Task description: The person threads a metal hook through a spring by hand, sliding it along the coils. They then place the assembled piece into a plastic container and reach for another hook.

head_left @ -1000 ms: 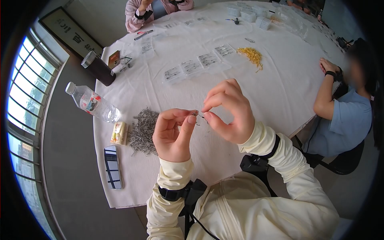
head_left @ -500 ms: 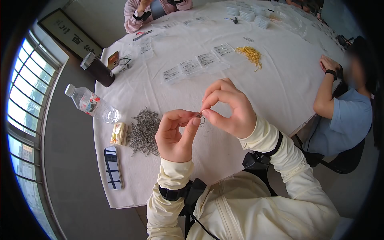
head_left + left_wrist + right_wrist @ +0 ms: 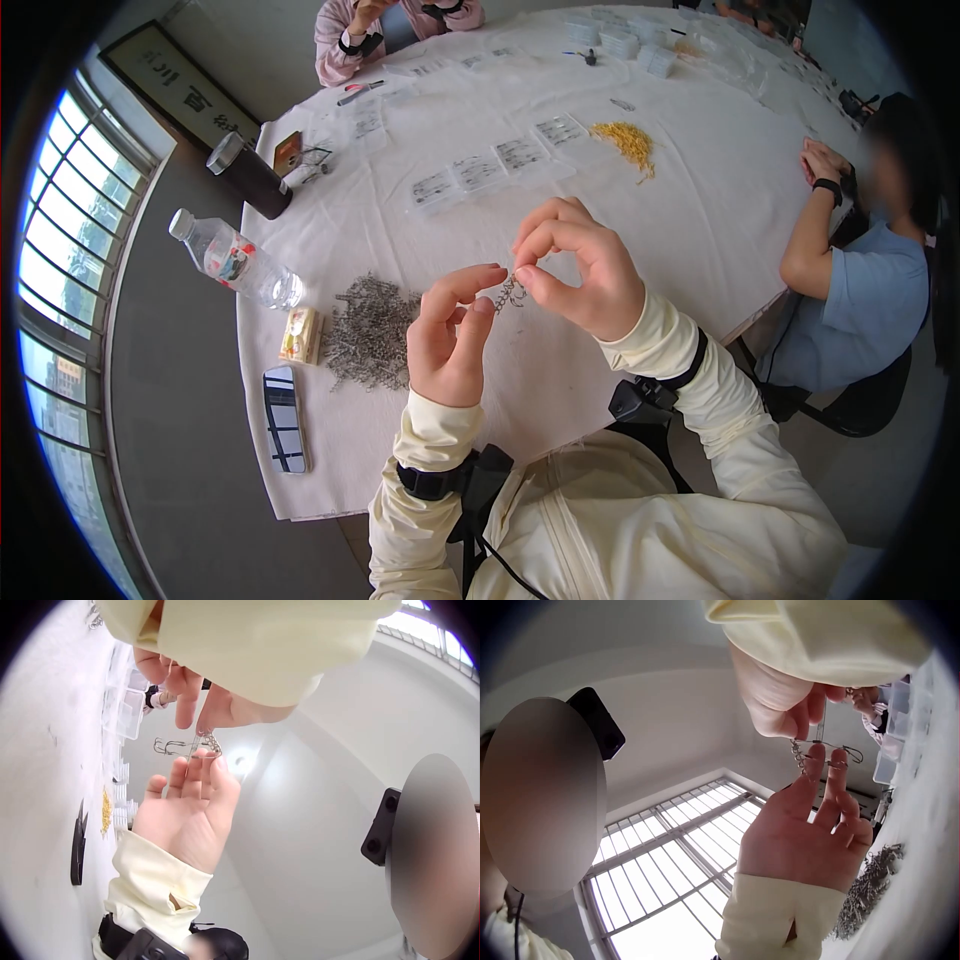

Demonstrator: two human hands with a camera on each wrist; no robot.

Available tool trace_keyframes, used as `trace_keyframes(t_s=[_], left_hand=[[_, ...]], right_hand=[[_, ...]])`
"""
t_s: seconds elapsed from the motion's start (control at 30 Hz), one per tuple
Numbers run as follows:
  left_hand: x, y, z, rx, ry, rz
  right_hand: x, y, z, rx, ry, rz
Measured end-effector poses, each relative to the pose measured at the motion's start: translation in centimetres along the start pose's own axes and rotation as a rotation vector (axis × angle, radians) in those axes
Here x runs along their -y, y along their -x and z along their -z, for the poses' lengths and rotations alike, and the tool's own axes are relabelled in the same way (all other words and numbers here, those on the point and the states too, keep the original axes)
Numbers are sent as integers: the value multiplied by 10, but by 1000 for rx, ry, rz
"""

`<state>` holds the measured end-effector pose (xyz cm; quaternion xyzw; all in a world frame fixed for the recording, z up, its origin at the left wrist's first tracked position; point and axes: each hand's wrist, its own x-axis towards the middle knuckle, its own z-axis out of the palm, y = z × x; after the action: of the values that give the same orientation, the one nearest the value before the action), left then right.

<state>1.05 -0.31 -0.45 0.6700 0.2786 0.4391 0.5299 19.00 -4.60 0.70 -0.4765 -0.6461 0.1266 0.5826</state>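
Note:
My right hand [image 3: 590, 275] pinches a small metal cluster of fishhooks and chain links [image 3: 511, 293] between thumb and forefinger, and it dangles above the table. In the left wrist view, thin curved fishhooks [image 3: 161, 745] stick out sideways from the short chain [image 3: 212, 741]. Close beside it is my left hand [image 3: 450, 340], thumb and forefinger spread apart, the forefinger's tip right at the right fingertips. A heap of tangled grey metal pieces [image 3: 365, 330] lies just left of the left hand.
On the white-clothed table [image 3: 690, 230] are a water bottle [image 3: 235, 260], dark flask [image 3: 250, 178], small tissue pack [image 3: 299, 335], phone [image 3: 285, 420], clear compartment boxes [image 3: 478, 172] of hooks and a yellow pile [image 3: 628, 145]. A person [image 3: 850, 270] sits at the right, another across [image 3: 340, 40].
The left thumb and forefinger have parted from the metal cluster, which now hangs from the right fingertips. The two hands had come closer together before that.

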Motion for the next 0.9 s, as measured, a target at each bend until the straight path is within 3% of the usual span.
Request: trace_keyframes(t_s=[0.1,0.63,0.7,0.9], left_hand=[[5,1,-1,68,-15,-14],[0,1,3,8,49,-1],[-6,3,1,10,-7,-72],[-13,7,0,13,30,-124]], right_hand=[[-1,0,0,20,6,11],[-1,-2,4,102,-3,4],[-2,-2,6,171,-208,-125],[12,-2,12,283,-480,-285]])
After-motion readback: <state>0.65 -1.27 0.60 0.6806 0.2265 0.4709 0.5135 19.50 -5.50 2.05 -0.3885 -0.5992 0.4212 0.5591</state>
